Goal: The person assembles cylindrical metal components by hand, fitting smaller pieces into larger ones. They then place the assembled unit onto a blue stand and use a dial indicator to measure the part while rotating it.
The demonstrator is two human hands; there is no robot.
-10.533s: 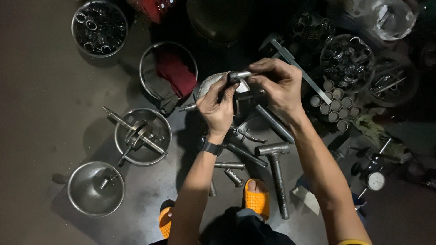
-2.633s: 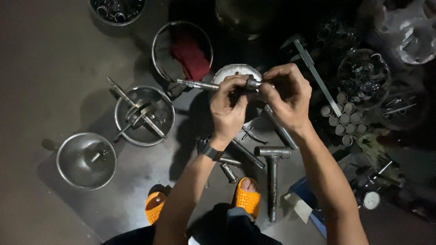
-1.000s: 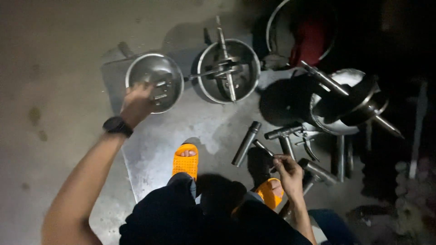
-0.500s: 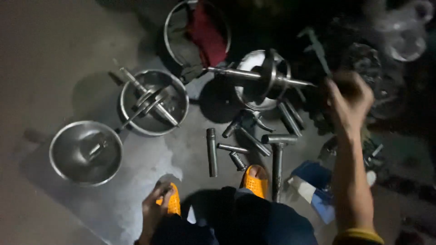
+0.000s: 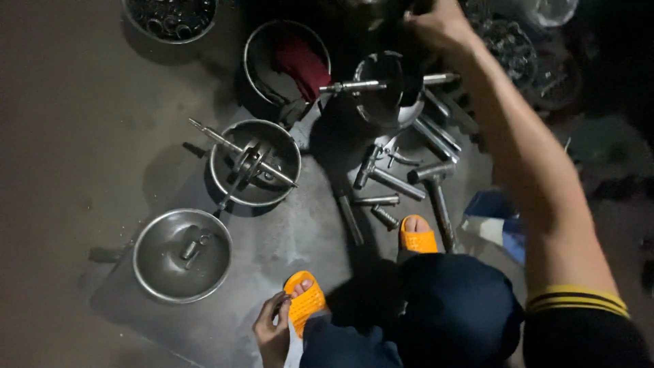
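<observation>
My right hand [image 5: 439, 26] reaches far forward to the top of the view, over a steel bowl [image 5: 381, 102] with a long metal rod [image 5: 354, 86] lying across it. The hand's fingers sit in shadow, so I cannot see whether they hold anything. My left hand [image 5: 272, 332] is low by my left foot, its fingers resting against an orange sandal [image 5: 306, 300] and holding nothing. A second orange sandal [image 5: 417, 235] is on my right foot.
On the metal sheet lie several loose rods and sockets [image 5: 385, 184] and a T-shaped steel tool [image 5: 436, 194]. Around them stand a bowl with shafts [image 5: 255, 163], a bowl with one small part [image 5: 182, 255], a bowl holding red cloth [image 5: 286, 61], a bowl of rings [image 5: 170, 13] and a blue box [image 5: 494, 208].
My right hand has stretched further forward and up past the bowl with the rod. My left hand stays by the orange sandal. The view has shifted a little.
</observation>
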